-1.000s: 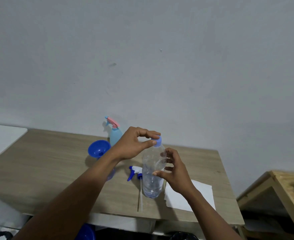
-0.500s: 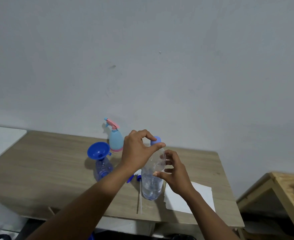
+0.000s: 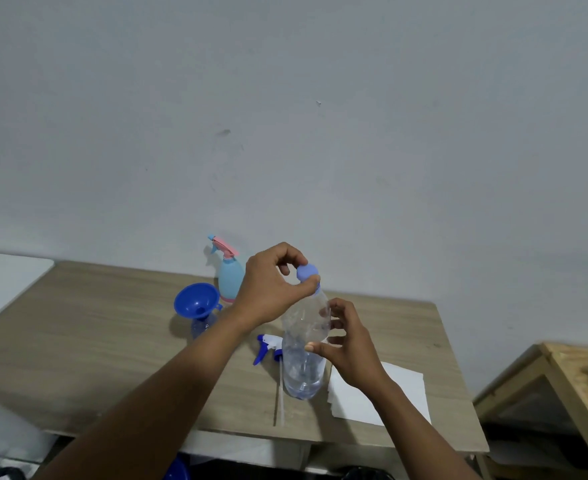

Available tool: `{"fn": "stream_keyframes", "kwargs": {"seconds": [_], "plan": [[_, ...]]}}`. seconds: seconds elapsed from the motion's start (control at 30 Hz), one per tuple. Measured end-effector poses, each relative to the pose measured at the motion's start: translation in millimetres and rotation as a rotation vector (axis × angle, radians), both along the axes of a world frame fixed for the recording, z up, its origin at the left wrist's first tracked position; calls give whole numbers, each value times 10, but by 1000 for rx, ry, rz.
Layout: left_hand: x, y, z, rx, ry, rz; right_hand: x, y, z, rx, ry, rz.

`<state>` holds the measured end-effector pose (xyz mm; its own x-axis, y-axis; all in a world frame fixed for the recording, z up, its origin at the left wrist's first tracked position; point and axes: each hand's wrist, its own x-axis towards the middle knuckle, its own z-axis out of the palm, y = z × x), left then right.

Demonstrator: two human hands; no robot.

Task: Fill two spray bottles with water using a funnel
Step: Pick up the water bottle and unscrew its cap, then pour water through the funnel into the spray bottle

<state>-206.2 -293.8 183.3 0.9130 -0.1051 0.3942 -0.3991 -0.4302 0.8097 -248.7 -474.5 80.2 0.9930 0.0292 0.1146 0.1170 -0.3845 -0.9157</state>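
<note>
Head view: the water bottle (image 3: pixel 304 358) is steadied above the tabletop (image 3: pixel 95 358) by the right hand (image 3: pixel 351 348); its cap (image 3: pixel 308 273), now tilted, is pinched by the left hand (image 3: pixel 271 289), apparently loosened for pouring.

You have a clear water bottle (image 3: pixel 304 355) upright on the table, part full, its blue cap (image 3: pixel 308 273) on. A blue funnel (image 3: pixel 197 301) sits in the clear spray bottle (image 3: pixel 200 328). Behind it stands the light-blue, pink-triggered sprayer (image 3: pixel 230 277). A blue-white spray head (image 3: pixel 267 348) lies loose, its tube alongside.
</note>
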Motion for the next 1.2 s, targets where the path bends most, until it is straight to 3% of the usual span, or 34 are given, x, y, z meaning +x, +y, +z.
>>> {"fn": "stream_keyframes", "kwargs": {"seconds": [0.17,0.4,0.53,0.73,0.97,1.2], "plan": [[-115,122,-230,-147,-55,148,-41,17,-33,18,-9,-1],[-461,807,-1796,149,252,193,-132,123,-107,68,-18,-24],[-577,989,-2300,339,351,284,-212,242,-179,69,-41,-97],[-582,1121,-2680,485,467,215,-297,408,-289,115,-19,-167],[-568,1227,-2773,525,443,156,-339,555,-332,136,-82,-298],[-667,1544,-2650,314,438,122,-385,782,-214,53,-179,-402]]}}
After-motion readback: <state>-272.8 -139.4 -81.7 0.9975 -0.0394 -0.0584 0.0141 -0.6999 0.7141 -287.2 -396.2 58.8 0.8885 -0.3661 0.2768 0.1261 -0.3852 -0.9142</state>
